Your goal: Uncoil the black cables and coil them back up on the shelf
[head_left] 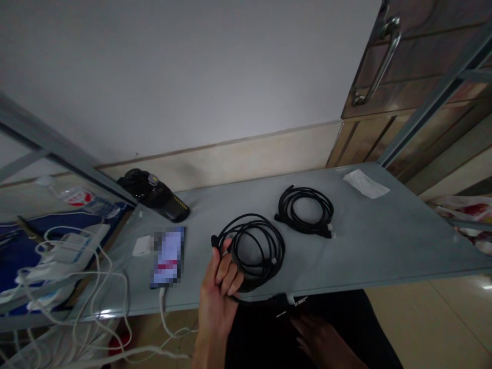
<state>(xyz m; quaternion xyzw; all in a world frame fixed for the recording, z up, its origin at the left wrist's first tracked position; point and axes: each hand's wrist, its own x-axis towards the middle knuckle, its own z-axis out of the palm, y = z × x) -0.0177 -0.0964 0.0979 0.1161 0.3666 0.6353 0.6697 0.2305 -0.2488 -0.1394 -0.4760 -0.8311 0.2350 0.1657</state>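
Observation:
My left hand is closed around a black cable, near one of its plugs, at the shelf's front edge. The rest of this cable lies in loose loops on the shelf. Its thick end, with a large connector, sticks out past the edge above my dark-clothed lap. Just below that connector is my right hand, in shadow, its fingers stretched out and holding nothing visible. A second black cable, neatly coiled, lies farther back to the right.
On the grey shelf are a phone with a white cord, a dark bottle and a crumpled paper. Tangled white cords and a clear plastic bottle are at the left. Metal posts stand at both ends.

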